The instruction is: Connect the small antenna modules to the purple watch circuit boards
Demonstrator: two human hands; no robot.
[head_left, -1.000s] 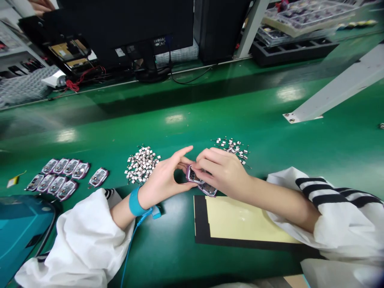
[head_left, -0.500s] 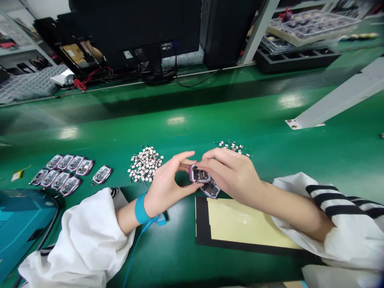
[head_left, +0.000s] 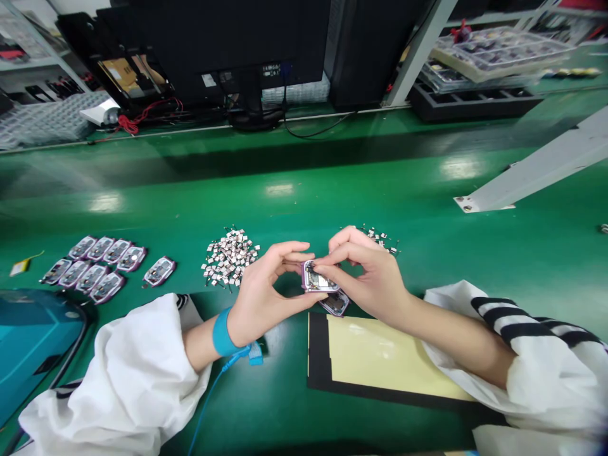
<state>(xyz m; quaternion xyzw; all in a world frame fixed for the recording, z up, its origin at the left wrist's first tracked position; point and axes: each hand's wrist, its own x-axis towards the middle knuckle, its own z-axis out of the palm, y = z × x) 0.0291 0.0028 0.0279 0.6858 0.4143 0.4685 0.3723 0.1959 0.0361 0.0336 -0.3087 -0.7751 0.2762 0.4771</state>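
My left hand (head_left: pixel 266 288) grips a small purple-rimmed device housing (head_left: pixel 319 280) by its edges, between thumb and fingers. Inside the housing a circuit board shows. My right hand (head_left: pixel 368 266) has its thumb and forefinger pinched together at the housing's upper part; whatever is between the fingertips is too small to make out. Just beneath lies a second such housing (head_left: pixel 336 303) on the green bench. A pile of small white parts with dark leads (head_left: pixel 231 256) sits left of the hands, and a smaller scatter of similar parts (head_left: pixel 380 237) is partly hidden behind my right hand.
Several more housings (head_left: pixel 102 261) stand in rows at the left, with one housing apart (head_left: pixel 159 271). Nearby are a teal machine (head_left: pixel 38 348) and a yellow battery-like piece (head_left: pixel 19 266). A yellow sheet on black (head_left: pixel 380 354) lies in front. A white metal post (head_left: pixel 532 164) rises at right.
The held housing has tilted, so its board catches more light. My right hand's fingers have shifted slightly and are now pinched over the housing's upper part. The view has moved a little.
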